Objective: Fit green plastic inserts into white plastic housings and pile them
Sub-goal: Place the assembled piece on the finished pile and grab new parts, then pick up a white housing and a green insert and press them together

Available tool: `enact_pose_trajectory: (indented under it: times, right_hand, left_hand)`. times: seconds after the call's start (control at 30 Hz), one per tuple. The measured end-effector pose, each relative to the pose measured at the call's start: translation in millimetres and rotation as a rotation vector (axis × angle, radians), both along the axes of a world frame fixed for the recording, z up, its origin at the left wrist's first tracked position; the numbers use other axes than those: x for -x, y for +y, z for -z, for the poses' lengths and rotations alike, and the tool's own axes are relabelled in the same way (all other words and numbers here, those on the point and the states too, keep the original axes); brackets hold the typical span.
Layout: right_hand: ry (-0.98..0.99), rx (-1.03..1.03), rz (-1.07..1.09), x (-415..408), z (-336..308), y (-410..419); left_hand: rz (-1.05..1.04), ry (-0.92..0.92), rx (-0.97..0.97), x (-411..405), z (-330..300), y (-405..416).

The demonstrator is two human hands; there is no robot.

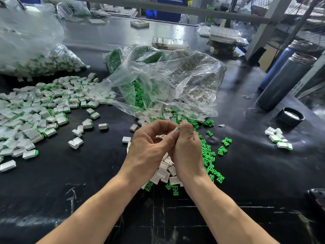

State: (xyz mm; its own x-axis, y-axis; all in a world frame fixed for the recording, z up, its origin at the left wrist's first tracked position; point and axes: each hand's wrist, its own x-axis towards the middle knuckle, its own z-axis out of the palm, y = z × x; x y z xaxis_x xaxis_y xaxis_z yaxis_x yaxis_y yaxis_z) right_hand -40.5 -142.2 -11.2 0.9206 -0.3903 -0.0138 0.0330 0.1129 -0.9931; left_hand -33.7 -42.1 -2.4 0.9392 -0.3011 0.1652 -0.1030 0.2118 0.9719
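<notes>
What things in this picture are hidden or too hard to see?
All in the head view:
- The piece being fitted: the fingers of the left hand and right hand cover nearly all of it.
- Loose white housings: partly under the wrists.
- Far bag's contents: blurred by plastic.
- Dark object: cut off by the right edge.

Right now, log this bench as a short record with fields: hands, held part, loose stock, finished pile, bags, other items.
left hand: fingers curled, meeting the right hand at a small part
right hand: pinches a green insert, mostly hidden
loose green inserts: scattered right of the hands
empty white housings: heaped under the hands
assembled pile: spread at left on the black table
open clear bag: holds green and white parts
other: dark flask, black cap
</notes>
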Motion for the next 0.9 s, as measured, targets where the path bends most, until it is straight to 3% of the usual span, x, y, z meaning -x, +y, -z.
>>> enact_pose_trajectory:
  times: [0.9]
  right_hand:
    - [-0.024, 0.124, 0.015, 5.1, -2.3, 0.9]
  left_hand:
    - [-0.022, -0.003, 0.000, 0.7, 1.3, -0.2]
